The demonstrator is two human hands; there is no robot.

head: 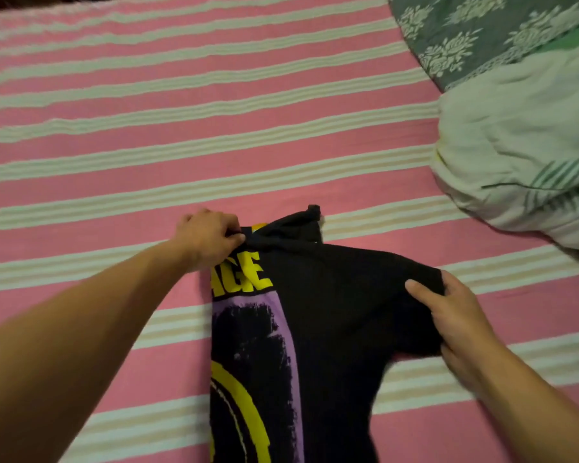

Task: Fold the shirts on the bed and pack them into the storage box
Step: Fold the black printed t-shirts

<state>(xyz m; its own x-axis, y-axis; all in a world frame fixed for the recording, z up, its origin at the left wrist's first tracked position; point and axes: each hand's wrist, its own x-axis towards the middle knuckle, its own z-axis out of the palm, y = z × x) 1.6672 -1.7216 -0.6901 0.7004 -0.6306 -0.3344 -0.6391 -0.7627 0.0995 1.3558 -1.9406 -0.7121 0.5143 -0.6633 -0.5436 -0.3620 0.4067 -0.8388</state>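
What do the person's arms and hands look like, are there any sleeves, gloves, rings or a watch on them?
Both forearms are bare all the way to the frame edges, so no sleeves show. The left hand and right hand wear no gloves, and no ring shows on the fingers in view. Neither wrist carries a watch or bracelet. The frame is slightly blurred, so very fine details cannot be told.

Two bare forearms reach in from the lower corners, with no sleeve, watch, ring or bracelet showing on either (only the part below the elbow shows). The left hand (211, 237) and right hand (448, 315) wear no gloves.
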